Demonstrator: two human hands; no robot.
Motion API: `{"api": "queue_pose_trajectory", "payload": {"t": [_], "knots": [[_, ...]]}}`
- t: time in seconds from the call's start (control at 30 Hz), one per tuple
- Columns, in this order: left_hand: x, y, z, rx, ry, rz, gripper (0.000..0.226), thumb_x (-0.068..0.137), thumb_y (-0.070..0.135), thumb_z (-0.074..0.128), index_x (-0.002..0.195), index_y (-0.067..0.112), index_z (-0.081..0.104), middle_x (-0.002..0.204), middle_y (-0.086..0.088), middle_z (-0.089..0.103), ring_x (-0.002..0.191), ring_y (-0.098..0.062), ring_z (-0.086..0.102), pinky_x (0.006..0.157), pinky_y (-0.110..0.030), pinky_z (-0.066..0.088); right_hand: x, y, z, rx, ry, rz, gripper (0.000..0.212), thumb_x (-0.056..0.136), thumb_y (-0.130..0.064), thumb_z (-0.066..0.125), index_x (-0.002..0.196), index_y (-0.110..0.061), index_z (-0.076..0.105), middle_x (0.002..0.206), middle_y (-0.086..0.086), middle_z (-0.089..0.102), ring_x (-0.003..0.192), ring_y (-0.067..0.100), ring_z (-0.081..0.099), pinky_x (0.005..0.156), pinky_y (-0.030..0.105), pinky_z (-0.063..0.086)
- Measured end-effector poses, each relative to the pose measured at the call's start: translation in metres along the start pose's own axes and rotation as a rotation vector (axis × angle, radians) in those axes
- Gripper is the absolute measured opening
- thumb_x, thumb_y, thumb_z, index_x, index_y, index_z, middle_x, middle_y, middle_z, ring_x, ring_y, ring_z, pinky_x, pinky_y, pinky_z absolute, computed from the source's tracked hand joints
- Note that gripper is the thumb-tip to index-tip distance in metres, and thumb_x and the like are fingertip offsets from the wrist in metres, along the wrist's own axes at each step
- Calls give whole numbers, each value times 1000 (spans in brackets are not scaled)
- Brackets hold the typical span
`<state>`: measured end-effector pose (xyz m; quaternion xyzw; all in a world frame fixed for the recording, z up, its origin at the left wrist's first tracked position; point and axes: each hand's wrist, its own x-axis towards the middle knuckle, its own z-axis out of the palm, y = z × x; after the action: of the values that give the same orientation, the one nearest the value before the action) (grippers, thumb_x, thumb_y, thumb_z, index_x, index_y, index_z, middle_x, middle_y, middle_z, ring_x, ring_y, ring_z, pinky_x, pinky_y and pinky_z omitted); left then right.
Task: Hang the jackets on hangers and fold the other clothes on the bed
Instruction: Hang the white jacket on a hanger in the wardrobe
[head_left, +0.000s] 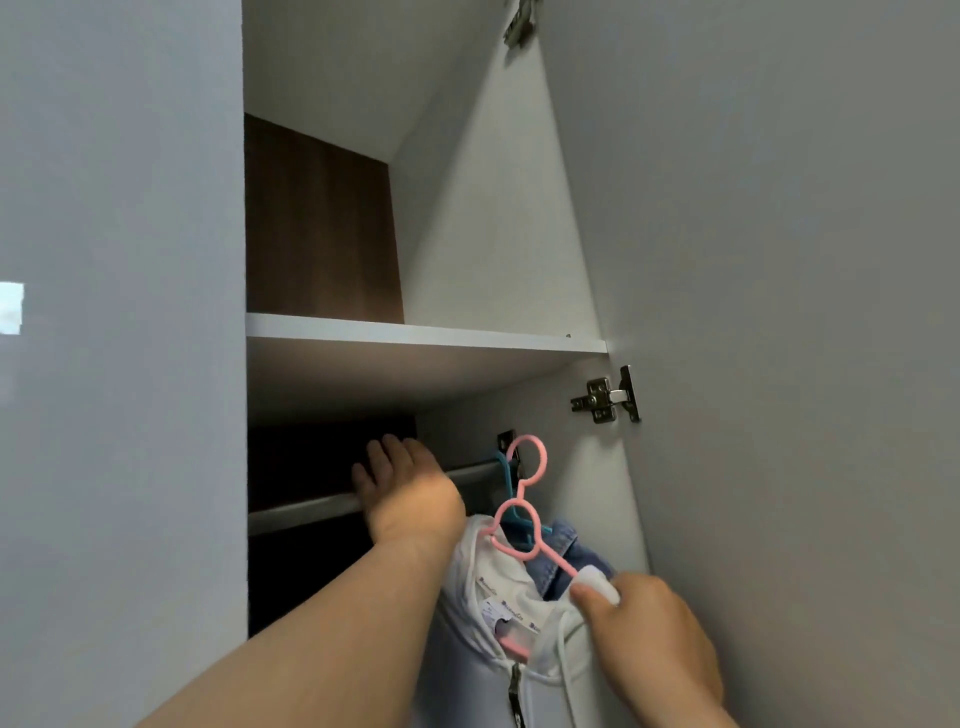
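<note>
A white zip jacket (498, 597) hangs on a pink hanger (524, 499), whose hook sits at the metal wardrobe rail (306, 506). Behind it a denim jacket (569, 545) hangs on a blue hanger (506, 470). My right hand (644, 629) grips the white jacket's shoulder over the pink hanger's arm. My left hand (400, 488) reaches up with straight fingers and rests on the rail, to the left of the hangers.
The wardrobe is open, with a white shelf (415, 332) above the rail and a dark back panel. The open door (779, 312) stands at the right on a metal hinge (608, 397). A closed grey door (119, 364) fills the left.
</note>
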<state>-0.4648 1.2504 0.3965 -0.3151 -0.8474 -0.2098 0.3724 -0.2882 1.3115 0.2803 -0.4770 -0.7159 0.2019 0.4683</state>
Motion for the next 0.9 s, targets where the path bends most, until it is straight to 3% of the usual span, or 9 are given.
{"api": "queue_pose_trajectory", "payload": {"t": [0.1,0.23,0.33,0.43,0.63,0.9], "knots": [[28,-3,14,55,-158,-130,63,97,24,29,155,8,12,163,-13,7,150,-33,0,117,-56,4,14,-1,14,-12,14,17,47,83,-65,49,99,-24,67,110,-1,70,102,25,65,71,29,42],[40,0,28,90,-290,-203,61,96,28,28,154,12,20,161,-12,19,149,-33,7,115,-61,-3,29,0,24,-1,-20,11,43,83,-62,52,85,-21,63,93,-1,69,94,26,66,67,28,41],[41,0,36,121,-268,-162,52,92,30,34,142,19,44,146,-7,43,139,-32,30,113,-62,1,41,-2,31,45,-42,21,43,81,-61,56,80,-19,63,81,-4,64,79,25,59,64,28,41],[38,-4,41,137,-170,-128,40,91,24,42,129,28,55,133,-4,52,130,-28,40,112,-59,9,44,-2,40,22,-19,16,42,82,-61,55,80,-20,63,72,-11,58,75,23,56,61,28,41],[45,-11,40,105,-87,-98,35,90,13,42,115,30,61,122,0,60,120,-24,47,105,-50,27,47,-6,49,-1,21,-17,41,85,-61,52,84,-21,62,78,-7,58,78,26,55,64,29,40],[44,-14,46,172,-81,-14,34,92,33,38,124,25,50,131,-6,53,123,-28,43,100,-46,26,62,-26,52,-59,45,-97,35,88,-53,50,80,-19,55,73,-7,55,73,25,53,61,30,39]]}}
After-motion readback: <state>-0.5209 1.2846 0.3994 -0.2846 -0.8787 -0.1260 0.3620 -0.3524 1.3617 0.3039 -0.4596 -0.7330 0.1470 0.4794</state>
